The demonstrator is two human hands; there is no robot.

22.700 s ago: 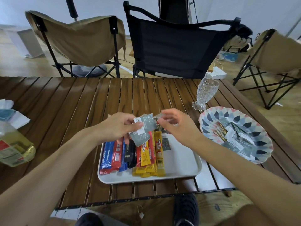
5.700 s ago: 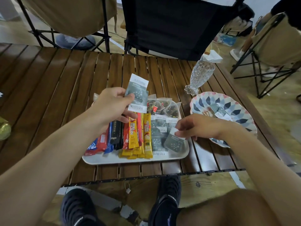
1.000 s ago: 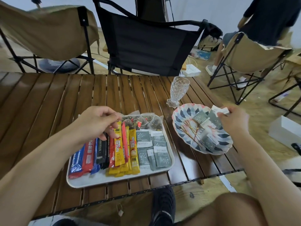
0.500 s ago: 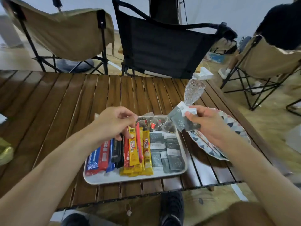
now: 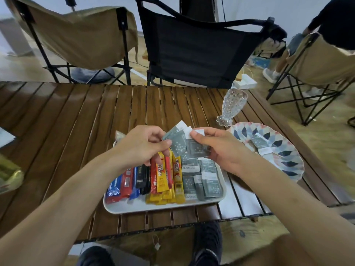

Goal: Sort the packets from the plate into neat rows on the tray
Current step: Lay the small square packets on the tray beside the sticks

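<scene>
Grey tea sachets (image 5: 179, 144) are fanned out above the white tray (image 5: 134, 206), pinched between both hands: left hand (image 5: 143, 144) fingers closed on the front one, right hand (image 5: 215, 146) thumb clamping the rest. Risky bit imo: they're slick and overlapping, so one could slip and mess up the grey rows (image 5: 201, 179). A few sachets wait on the patterned plate (image 5: 288, 164).

tray's (image 5: 163, 207) far end behind hands, bottle (image 5: 8, 177) cut off left
</scene>
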